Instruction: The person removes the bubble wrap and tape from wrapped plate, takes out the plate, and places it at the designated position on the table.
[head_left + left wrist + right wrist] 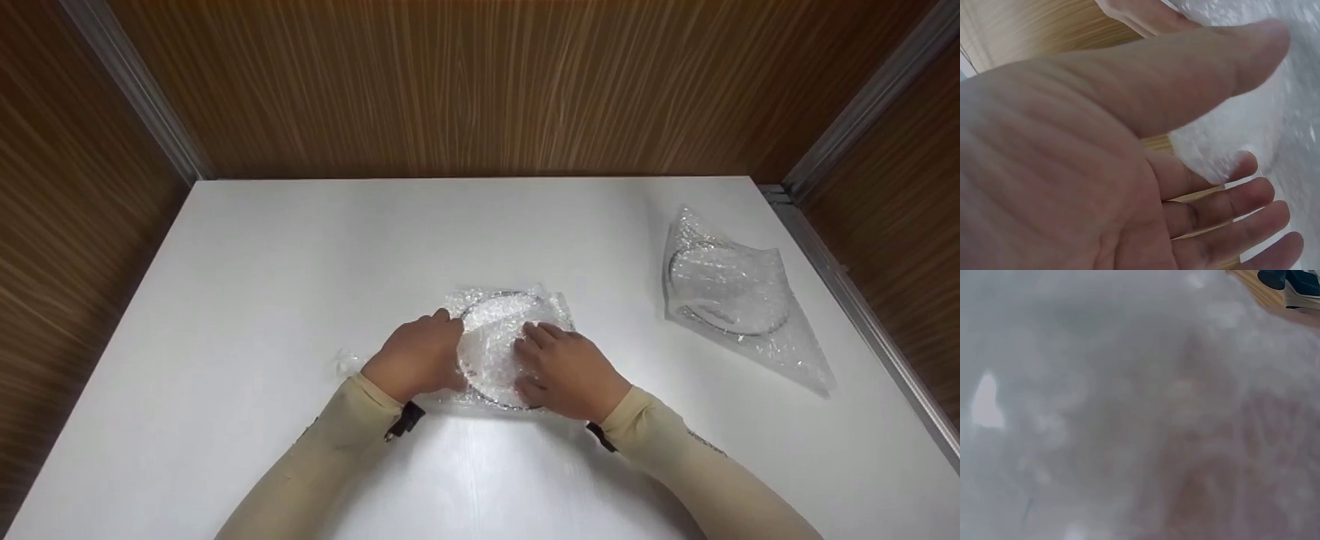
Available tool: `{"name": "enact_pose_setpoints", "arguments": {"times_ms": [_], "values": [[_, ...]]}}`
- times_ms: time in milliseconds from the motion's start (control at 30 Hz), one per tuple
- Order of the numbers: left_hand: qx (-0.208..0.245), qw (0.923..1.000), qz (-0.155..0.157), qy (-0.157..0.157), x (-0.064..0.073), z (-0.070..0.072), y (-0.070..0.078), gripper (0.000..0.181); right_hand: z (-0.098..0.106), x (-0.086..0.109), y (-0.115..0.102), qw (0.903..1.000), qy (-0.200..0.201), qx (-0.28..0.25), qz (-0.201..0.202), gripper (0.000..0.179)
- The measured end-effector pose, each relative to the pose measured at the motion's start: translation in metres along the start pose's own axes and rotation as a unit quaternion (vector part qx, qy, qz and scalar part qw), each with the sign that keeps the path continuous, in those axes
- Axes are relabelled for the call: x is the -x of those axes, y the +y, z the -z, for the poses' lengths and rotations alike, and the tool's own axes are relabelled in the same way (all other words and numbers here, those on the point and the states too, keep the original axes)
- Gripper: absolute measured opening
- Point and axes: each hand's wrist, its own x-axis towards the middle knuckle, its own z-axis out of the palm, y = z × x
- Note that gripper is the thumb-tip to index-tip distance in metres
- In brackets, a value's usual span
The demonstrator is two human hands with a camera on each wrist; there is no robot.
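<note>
On the white table, a round, clear-looking plate with a dark rim [504, 406] lies in a sheet of bubble wrap [491, 349]. My left hand [424, 356] is at its left edge; in the left wrist view the thumb [1207, 73] and fingers [1230, 219] are extended, with wrap over the index fingertip. From the right, my right hand [574, 367] grips the wrap with bent fingers over the plate. Wrap [1100, 382] fills most of the right wrist view and blurs the hand behind it.
A second round item with a dark rim, in bubble wrap [731, 292], lies at the table's right side. A small piece of clear plastic [346, 363] shows left of my left hand. Wood-grain panels [465, 90] stand behind the white table [285, 247] and on both sides.
</note>
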Motion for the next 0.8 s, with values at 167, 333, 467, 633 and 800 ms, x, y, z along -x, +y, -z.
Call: {"name": "enact_pose_setpoints", "arguments": {"times_ms": [167,333,467,633,800], "values": [[0.043,0.9991,-0.002,-0.004,-0.002,-0.001,-0.006,0.050,0.000,0.000,-0.001,1.0000,-0.006,0.004,-0.005,0.039],[0.077,0.9968,-0.023,-0.006,-0.003,-0.001,-0.010,0.052,-0.001,0.000,-0.002,0.9999,0.000,0.010,-0.008,0.037],[0.074,0.9967,-0.031,-0.009,-0.005,-0.001,-0.013,0.063,-0.002,0.000,-0.002,0.9999,0.005,0.012,-0.008,0.035],[0.055,0.9974,-0.038,-0.025,-0.003,-0.001,-0.015,0.099,-0.002,0.000,-0.002,0.9999,0.000,0.006,-0.008,0.035],[0.029,0.9979,-0.047,-0.035,-0.003,-0.002,-0.015,0.092,-0.002,0.001,-0.003,0.9999,-0.006,0.007,-0.013,0.036]]}}
